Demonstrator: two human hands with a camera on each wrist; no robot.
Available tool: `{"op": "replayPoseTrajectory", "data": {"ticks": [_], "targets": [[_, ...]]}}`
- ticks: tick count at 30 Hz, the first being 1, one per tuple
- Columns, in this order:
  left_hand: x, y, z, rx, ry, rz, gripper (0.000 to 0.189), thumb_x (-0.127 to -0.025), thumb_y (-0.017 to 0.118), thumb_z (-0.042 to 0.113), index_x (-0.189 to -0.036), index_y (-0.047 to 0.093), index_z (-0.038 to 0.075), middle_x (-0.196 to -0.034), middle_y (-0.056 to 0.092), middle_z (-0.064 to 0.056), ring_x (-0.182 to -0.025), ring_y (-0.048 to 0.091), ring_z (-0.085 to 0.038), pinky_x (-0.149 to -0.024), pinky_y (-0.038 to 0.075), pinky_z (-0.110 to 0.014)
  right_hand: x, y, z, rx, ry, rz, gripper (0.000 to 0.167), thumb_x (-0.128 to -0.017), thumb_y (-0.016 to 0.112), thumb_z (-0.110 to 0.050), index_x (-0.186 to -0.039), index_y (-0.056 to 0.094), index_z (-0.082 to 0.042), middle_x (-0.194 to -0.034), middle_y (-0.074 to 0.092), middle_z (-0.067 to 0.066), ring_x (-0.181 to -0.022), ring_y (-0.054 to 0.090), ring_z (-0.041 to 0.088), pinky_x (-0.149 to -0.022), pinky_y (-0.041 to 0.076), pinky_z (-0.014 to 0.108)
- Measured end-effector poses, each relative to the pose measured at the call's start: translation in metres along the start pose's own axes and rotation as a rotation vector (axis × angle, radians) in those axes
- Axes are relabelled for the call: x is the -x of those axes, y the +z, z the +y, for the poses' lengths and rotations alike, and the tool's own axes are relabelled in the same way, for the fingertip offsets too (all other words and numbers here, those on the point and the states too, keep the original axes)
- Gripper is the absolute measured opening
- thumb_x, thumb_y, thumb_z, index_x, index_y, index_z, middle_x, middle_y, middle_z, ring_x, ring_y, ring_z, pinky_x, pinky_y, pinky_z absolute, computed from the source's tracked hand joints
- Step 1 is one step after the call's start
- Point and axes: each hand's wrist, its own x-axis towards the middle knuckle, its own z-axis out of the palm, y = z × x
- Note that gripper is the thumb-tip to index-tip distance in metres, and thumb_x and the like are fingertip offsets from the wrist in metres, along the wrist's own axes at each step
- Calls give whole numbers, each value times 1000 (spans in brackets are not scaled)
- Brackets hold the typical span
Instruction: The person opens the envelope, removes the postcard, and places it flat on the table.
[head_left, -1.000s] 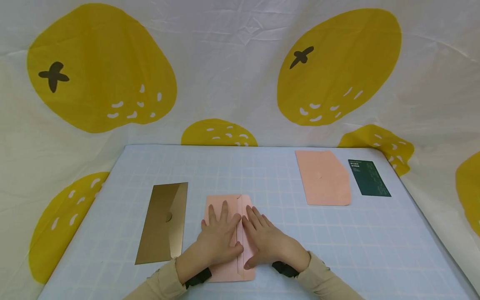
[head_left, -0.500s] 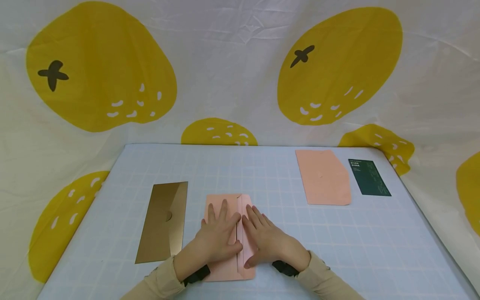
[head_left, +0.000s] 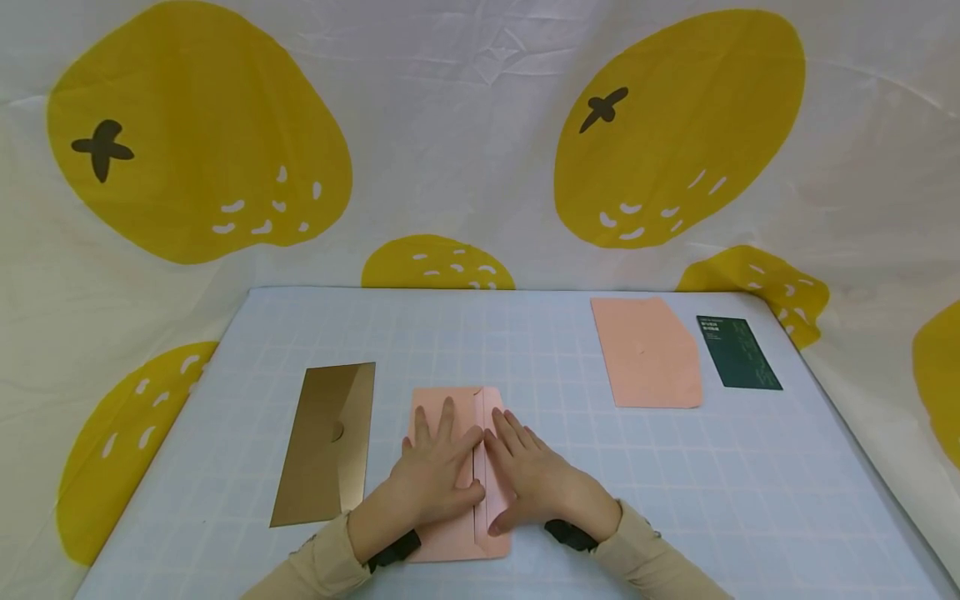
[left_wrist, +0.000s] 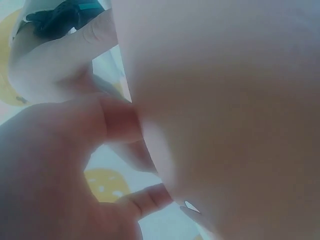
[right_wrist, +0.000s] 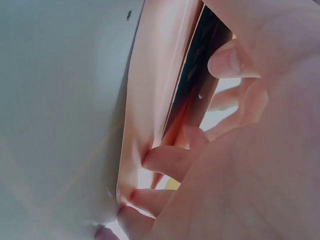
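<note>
A pink envelope [head_left: 450, 546] lies in front of me, its long flap [head_left: 492, 402] on the right side. My left hand [head_left: 431, 483] rests spread on the envelope's body, its fingers apart. On the flap side lies my right hand [head_left: 543, 487], fingers straight and tips near the crease. In the right wrist view the envelope [right_wrist: 150, 65] gapes beside the flap, and something dark green [right_wrist: 192, 60] shows inside. The envelope [left_wrist: 230, 125] fills most of the left wrist view, with the left thumb and fingers against its edge.
A gold-brown envelope [head_left: 318, 450] lies to the left, close to the left forearm. Farther back on the right are another pink envelope [head_left: 645, 358] and a dark green card [head_left: 738, 354]. A pale blue checked cloth [head_left: 465, 342] covers the table.
</note>
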Motion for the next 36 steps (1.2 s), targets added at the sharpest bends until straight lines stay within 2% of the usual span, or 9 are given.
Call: {"op": "replayPoseTrajectory", "data": {"ticks": [6,13,20,27,36], "targets": [[-1,1,-1,-14,9,-3,59,-83,65,42,-136,51,22,-157,21,-32,-132,16,-70,-83,39,-78,0,0,0,2,-1,1,117,-74,81,-57,-157,20,0,-164,2,21,-151,1,35,-118,18,50],[-1,-3,-1,12,17,-14,51,-82,64,41,-126,50,19,-156,21,-32,-130,17,-72,-81,40,-79,1,-2,0,-37,-17,4,115,-75,80,-56,-156,21,2,-164,3,23,-151,2,37,-117,18,51],[-1,-5,-3,46,16,-32,54,-83,60,39,-131,46,19,-158,17,-30,-132,15,-71,-83,40,-78,2,-3,0,-103,-25,-13,112,-81,75,-56,-158,13,-3,-163,-5,23,-150,-5,37,-118,14,52],[-2,-5,-3,69,9,-34,48,-82,58,37,-124,46,19,-159,16,-29,-134,14,-69,-86,38,-78,2,-2,-1,-108,-27,5,101,-90,60,-63,-159,12,-7,-163,-6,24,-150,-6,39,-118,13,52],[-1,-5,-2,64,19,-24,43,-82,58,38,-116,45,16,-157,18,-31,-132,14,-70,-84,39,-78,-2,6,0,-93,-33,25,75,-103,42,-51,-159,16,-9,-162,-5,27,-149,-6,41,-117,12,58]]}}
